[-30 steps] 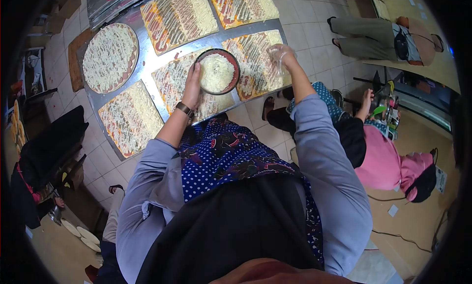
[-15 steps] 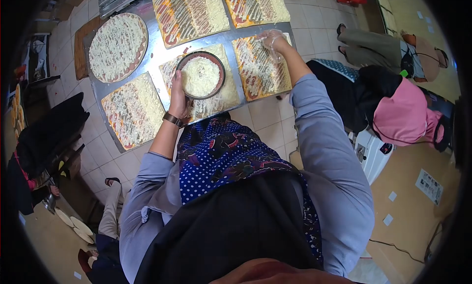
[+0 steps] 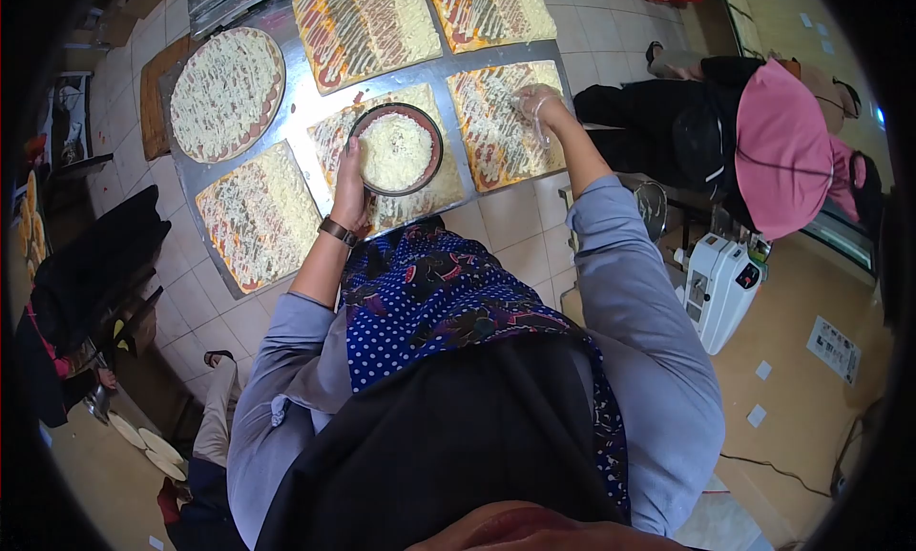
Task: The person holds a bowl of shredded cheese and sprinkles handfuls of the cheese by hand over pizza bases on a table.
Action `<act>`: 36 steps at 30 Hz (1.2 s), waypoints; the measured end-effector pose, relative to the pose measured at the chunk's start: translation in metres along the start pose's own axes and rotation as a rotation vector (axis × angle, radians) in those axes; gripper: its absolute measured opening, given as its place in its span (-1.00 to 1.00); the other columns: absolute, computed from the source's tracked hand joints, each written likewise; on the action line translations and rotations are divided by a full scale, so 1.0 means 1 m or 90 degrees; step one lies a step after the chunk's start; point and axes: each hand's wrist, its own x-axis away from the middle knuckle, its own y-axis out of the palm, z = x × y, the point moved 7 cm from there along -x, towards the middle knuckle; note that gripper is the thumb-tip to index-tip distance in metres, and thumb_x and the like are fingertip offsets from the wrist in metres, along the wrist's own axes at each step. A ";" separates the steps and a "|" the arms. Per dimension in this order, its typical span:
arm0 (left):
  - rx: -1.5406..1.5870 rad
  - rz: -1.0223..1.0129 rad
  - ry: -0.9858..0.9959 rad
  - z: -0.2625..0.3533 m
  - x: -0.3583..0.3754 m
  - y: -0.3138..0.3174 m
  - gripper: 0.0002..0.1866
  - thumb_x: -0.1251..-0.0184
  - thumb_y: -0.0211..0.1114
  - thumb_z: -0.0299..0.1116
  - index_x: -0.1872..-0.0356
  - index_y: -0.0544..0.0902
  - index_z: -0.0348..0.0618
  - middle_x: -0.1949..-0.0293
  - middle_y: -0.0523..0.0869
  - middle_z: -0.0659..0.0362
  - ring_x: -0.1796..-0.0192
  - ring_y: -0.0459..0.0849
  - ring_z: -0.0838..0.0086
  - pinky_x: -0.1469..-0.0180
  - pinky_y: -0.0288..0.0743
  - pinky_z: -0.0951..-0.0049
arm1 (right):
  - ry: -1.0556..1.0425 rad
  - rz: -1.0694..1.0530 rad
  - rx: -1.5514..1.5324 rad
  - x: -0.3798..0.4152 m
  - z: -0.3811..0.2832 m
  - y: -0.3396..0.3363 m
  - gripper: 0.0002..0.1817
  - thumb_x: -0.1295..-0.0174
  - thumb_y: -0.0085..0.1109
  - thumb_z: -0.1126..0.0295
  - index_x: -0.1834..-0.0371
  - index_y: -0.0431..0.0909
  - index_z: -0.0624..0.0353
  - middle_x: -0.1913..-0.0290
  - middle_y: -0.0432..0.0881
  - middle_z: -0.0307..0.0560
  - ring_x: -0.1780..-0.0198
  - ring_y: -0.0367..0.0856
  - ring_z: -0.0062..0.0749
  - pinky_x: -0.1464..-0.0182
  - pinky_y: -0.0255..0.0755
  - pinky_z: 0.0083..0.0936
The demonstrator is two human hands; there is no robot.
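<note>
My left hand (image 3: 350,193) grips the rim of a dark round bowl (image 3: 438,136), its thumb over the near-left edge. Shredded pale cheese (image 3: 396,152) fills the bowl, which is held over the middle rectangular pizza (image 3: 329,136) and hides much of it. In a clear plastic glove, my right hand (image 3: 541,108) is low over the right-hand rectangular pizza (image 3: 491,131), its fingers loosely bent and apart. That pizza has stripes of sauce and topping with cheese shreds scattered on them. Whether any shreds cling to the glove is too small to tell.
A metal table (image 3: 298,83) also bears a round pizza (image 3: 227,93), a lower-left rectangular pizza (image 3: 258,217) and two more at the far side (image 3: 367,31). A person in pink and black (image 3: 787,150) bends at the right, near a white machine (image 3: 718,289). Other people are at the left.
My right hand has moved down and slightly right across the right-hand pizza. The bowl has shifted slightly right in view. The person in pink has moved, and more of the white machine shows.
</note>
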 end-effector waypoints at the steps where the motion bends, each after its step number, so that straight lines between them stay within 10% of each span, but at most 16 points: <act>1: -0.006 0.000 0.003 0.000 -0.001 0.000 -0.29 -0.49 -0.03 0.15 -0.35 0.26 -0.29 -0.27 0.42 0.01 -0.29 0.43 0.35 -0.34 0.31 0.34 | 0.023 -0.032 -0.166 -0.001 0.014 0.012 -0.68 0.00 0.10 0.59 0.18 0.73 0.17 0.27 0.73 -0.04 0.30 0.64 -0.40 0.21 0.53 -0.44; 3: -0.013 -0.003 0.005 0.000 -0.002 0.000 -0.28 -0.49 -0.03 0.15 -0.36 0.25 -0.30 -0.27 0.42 0.01 -0.29 0.43 0.35 -0.34 0.31 0.34 | 0.048 -0.062 -0.332 0.002 0.033 0.023 -0.74 -0.03 0.13 0.56 0.21 0.73 0.18 0.27 0.73 -0.04 0.31 0.64 -0.42 0.22 0.53 -0.44; 6: -0.031 -0.020 -0.013 -0.001 -0.002 0.001 -0.27 -0.43 0.02 0.21 -0.38 0.23 -0.14 -0.30 0.42 0.09 -0.31 0.44 0.38 -0.33 0.34 0.30 | -0.112 -0.095 0.209 0.017 0.035 0.026 -0.79 -0.13 0.22 0.38 0.22 0.73 0.20 0.30 0.75 -0.01 0.31 0.68 -0.40 0.18 0.53 -0.45; 9: -0.045 -0.020 -0.008 -0.005 -0.004 -0.003 -0.28 -0.43 0.02 0.21 -0.37 0.25 -0.15 -0.28 0.44 0.09 -0.29 0.45 0.38 -0.33 0.34 0.30 | 0.036 -0.033 0.050 0.044 0.039 0.019 -0.80 -0.13 0.20 0.39 0.23 0.73 0.18 0.32 0.75 -0.03 0.30 0.69 -0.41 0.19 0.54 -0.45; 15: -0.054 -0.027 -0.025 -0.007 -0.003 0.000 -0.29 -0.44 0.02 0.20 -0.36 0.28 -0.17 -0.27 0.45 0.08 -0.28 0.46 0.38 -0.33 0.33 0.31 | -0.072 -0.112 -0.158 0.043 0.056 0.080 -0.76 -0.27 0.00 0.28 0.19 0.68 0.01 0.02 0.68 -0.04 0.02 0.65 -0.15 -0.06 0.49 -0.35; 19: -0.051 -0.040 -0.032 -0.009 -0.001 0.009 -0.28 -0.44 0.02 0.19 -0.37 0.27 -0.19 -0.28 0.45 0.07 -0.30 0.45 0.37 -0.35 0.31 0.31 | -0.142 -0.085 -0.046 0.057 -0.004 0.069 -0.74 -0.22 0.11 0.21 0.16 0.71 0.00 0.12 0.72 -0.07 0.09 0.68 -0.24 -0.04 0.51 -0.41; 22: -0.059 -0.048 -0.036 -0.013 -0.001 0.007 -0.27 -0.44 0.02 0.19 -0.37 0.28 -0.20 -0.29 0.45 0.06 -0.30 0.45 0.37 -0.36 0.29 0.32 | 0.070 -0.095 -0.215 0.069 -0.020 0.057 -0.64 0.13 0.17 0.58 0.21 0.75 0.09 0.35 0.74 -0.11 0.38 0.64 -0.42 0.27 0.52 -0.50; 28: -0.069 -0.063 -0.042 -0.021 0.002 0.004 -0.24 -0.47 -0.01 0.17 -0.40 0.21 -0.32 -0.33 0.36 0.00 -0.35 0.34 0.34 -0.39 0.18 0.36 | 0.154 -0.046 0.009 0.099 -0.013 0.041 -0.75 0.08 0.22 0.52 0.29 0.75 0.07 0.38 0.73 -0.11 0.40 0.64 -0.45 0.28 0.55 -0.48; 31: -0.084 -0.068 -0.048 -0.031 -0.001 -0.001 -0.23 -0.47 -0.02 0.17 -0.40 0.21 -0.32 -0.34 0.35 -0.01 -0.38 0.30 0.34 -0.41 0.13 0.36 | 0.141 -0.095 -0.358 0.101 0.015 0.080 -0.82 0.00 0.24 0.41 0.31 0.75 0.01 0.38 0.73 -0.08 0.40 0.66 -0.39 0.28 0.57 -0.42; 36: -0.112 -0.066 -0.074 -0.037 0.004 0.005 -0.23 -0.47 -0.01 0.17 -0.40 0.21 -0.31 -0.36 0.33 -0.02 -0.40 0.27 0.33 -0.41 0.11 0.37 | 0.151 -0.033 -0.193 0.120 -0.005 0.059 -0.81 -0.03 0.24 0.46 0.29 0.76 0.02 0.38 0.74 -0.07 0.37 0.69 -0.37 0.26 0.57 -0.44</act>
